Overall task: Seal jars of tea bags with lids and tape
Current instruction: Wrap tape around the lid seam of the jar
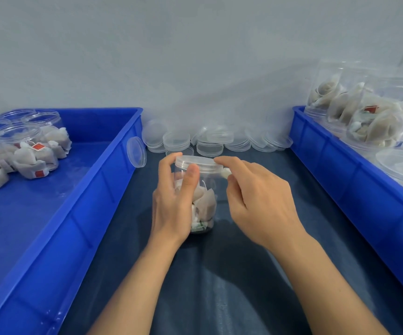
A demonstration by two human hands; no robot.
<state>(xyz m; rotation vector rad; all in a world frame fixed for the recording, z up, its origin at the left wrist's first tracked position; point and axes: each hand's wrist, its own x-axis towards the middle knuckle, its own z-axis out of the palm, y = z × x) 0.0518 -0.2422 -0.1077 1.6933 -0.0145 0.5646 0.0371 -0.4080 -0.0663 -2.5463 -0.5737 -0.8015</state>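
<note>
A clear plastic jar (206, 201) with tea bags inside stands upright on the dark table in the middle. A clear lid (196, 162) sits on its mouth. My left hand (173, 201) grips the jar's left side, thumb up against the lid's rim. My right hand (256, 197) is at the lid's right edge, its forefinger on the rim and its other fingers curled around a small whitish piece (225, 174); what that piece is I cannot tell.
A blue tray (79, 189) on the left holds open jars of tea bags (26, 146). A blue tray (340, 170) on the right holds lidded jars (365, 112), some lying down. Several loose clear lids (210, 141) are piled by the wall behind the jar.
</note>
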